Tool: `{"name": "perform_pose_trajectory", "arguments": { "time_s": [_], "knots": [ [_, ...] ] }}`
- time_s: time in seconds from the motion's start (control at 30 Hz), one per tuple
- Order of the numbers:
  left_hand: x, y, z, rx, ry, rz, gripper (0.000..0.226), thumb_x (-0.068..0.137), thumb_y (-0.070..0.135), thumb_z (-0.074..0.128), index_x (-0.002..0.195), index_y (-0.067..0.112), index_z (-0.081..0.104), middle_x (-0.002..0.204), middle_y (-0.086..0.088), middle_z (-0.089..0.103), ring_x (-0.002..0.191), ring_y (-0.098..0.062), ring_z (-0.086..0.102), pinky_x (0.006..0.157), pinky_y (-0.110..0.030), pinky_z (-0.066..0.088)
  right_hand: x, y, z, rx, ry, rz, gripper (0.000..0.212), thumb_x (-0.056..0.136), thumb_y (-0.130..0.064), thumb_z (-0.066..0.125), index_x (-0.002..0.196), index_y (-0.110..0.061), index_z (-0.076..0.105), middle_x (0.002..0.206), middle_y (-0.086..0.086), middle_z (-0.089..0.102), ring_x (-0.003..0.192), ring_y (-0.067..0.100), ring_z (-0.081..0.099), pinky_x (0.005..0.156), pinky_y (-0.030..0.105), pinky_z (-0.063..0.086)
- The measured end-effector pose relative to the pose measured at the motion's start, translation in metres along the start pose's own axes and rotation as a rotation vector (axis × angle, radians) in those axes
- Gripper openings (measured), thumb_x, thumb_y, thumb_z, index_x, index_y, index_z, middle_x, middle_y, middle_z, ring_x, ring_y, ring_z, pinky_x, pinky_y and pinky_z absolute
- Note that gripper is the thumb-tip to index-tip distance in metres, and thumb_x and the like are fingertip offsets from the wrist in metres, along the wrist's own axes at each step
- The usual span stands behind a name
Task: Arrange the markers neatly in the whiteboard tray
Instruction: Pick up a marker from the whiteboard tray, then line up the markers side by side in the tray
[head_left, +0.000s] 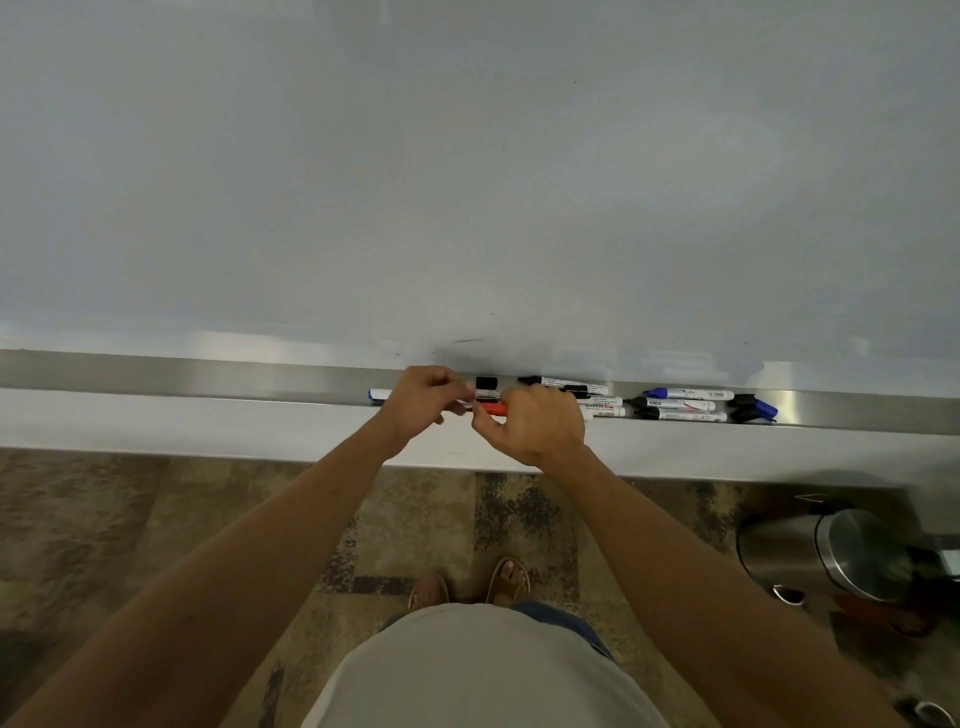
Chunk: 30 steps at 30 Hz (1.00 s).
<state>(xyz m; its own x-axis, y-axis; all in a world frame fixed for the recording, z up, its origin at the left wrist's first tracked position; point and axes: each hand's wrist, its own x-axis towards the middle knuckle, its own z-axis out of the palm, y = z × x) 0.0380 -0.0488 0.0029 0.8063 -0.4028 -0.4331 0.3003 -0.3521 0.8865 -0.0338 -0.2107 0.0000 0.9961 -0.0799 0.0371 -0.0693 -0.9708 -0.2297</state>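
A metal whiteboard tray (208, 376) runs across the view below the whiteboard (467, 182). My left hand (421, 402) and my right hand (535, 423) meet over its middle, both pinching a red marker (493, 409) that lies lengthwise between them. A black-capped marker (487, 384) sits just behind it. A blue marker end (378, 395) pokes out left of my left hand. Right of my right hand lie white markers with black caps (566, 385), partly hidden by the hand. Further right is a group of blue and black markers (685, 404), with loose blue and black caps (753, 408) beside them.
A white ledge (182, 423) runs under the tray. Below it is patterned carpet (156, 519) where my sandalled feet (467, 584) stand. A steel pedal bin (836, 551) sits on the floor at the right.
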Motion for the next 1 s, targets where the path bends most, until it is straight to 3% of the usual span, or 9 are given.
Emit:
{"name": "perform_pose_trajectory", "arguments": {
  "time_s": [0.13,0.23,0.4,0.5,0.6,0.73,0.87,1.0],
  "knots": [
    [0.004,-0.018,-0.013,0.257,0.257,0.141,0.009,0.084,0.019,0.066,0.075,0.022,0.067,0.073,0.008,0.067,0.068,-0.005,0.061,0.064,-0.019,0.043,0.001,0.012,0.004,0.012,0.016,0.022,0.056,0.086,-0.066,0.036,0.061,-0.018,0.053,0.052,-0.001,0.055,0.048,0.020,0.055,0.048,0.024,0.040],
    [0.005,-0.035,-0.028,0.594,0.357,0.283,0.009,0.082,0.011,0.064,0.089,0.014,0.070,0.093,-0.003,0.066,0.085,-0.021,0.060,0.076,-0.030,0.047,0.002,0.020,0.007,0.032,0.070,0.004,0.053,0.091,-0.063,0.038,0.083,-0.015,0.056,0.067,0.004,0.064,0.056,0.025,0.060,0.052,0.031,0.048],
    [0.004,-0.052,-0.040,0.916,0.408,0.348,0.027,0.086,0.011,0.060,0.112,0.015,0.066,0.116,-0.005,0.063,0.098,-0.035,0.056,0.082,-0.043,0.044,0.006,0.031,0.016,0.072,0.025,-0.048,0.021,0.097,-0.022,0.048,0.112,-0.008,0.052,0.102,0.014,0.062,0.086,0.035,0.060,0.073,0.043,0.046],
    [0.005,-0.052,-0.039,1.037,0.400,0.352,0.031,0.088,0.015,0.059,0.119,0.017,0.063,0.120,-0.004,0.062,0.102,-0.035,0.055,0.083,-0.044,0.040,0.009,0.031,0.017,0.047,-0.027,-0.058,0.039,0.082,0.001,0.057,0.119,-0.012,0.054,0.111,0.011,0.058,0.100,0.032,0.055,0.080,0.043,0.044],
    [0.008,-0.050,-0.036,1.109,0.382,0.376,0.030,0.090,0.015,0.057,0.119,0.018,0.063,0.120,-0.004,0.062,0.102,-0.033,0.054,0.084,-0.043,0.039,0.012,0.028,0.018,0.046,-0.039,-0.089,0.054,0.076,0.010,0.059,0.126,-0.012,0.054,0.112,0.012,0.057,0.103,0.031,0.053,0.081,0.042,0.045],
    [0.013,-0.047,-0.034,1.166,0.364,0.374,0.023,0.091,0.016,0.056,0.112,0.017,0.066,0.113,-0.007,0.064,0.098,-0.034,0.053,0.081,-0.043,0.038,0.015,0.022,0.019,0.089,-0.003,-0.117,0.048,0.077,0.013,0.058,0.120,-0.008,0.057,0.112,0.015,0.062,0.101,0.033,0.057,0.082,0.041,0.045],
    [0.016,-0.046,-0.033,1.172,0.351,0.348,0.021,0.091,0.017,0.056,0.109,0.018,0.067,0.108,-0.007,0.064,0.098,-0.032,0.053,0.080,-0.041,0.036,0.018,0.015,0.017,0.112,0.045,-0.127,0.042,0.068,0.018,0.057,0.103,-0.003,0.063,0.093,0.019,0.067,0.088,0.037,0.061,0.078,0.042,0.048],
    [0.017,-0.046,-0.034,1.186,0.350,0.323,0.019,0.092,0.019,0.055,0.107,0.017,0.065,0.107,-0.007,0.063,0.097,-0.031,0.052,0.081,-0.040,0.036,0.021,0.010,0.018,0.098,0.018,-0.149,0.041,0.068,0.020,0.056,0.103,0.002,0.066,0.096,0.022,0.066,0.093,0.039,0.060,0.083,0.045,0.050]
  ]
}}
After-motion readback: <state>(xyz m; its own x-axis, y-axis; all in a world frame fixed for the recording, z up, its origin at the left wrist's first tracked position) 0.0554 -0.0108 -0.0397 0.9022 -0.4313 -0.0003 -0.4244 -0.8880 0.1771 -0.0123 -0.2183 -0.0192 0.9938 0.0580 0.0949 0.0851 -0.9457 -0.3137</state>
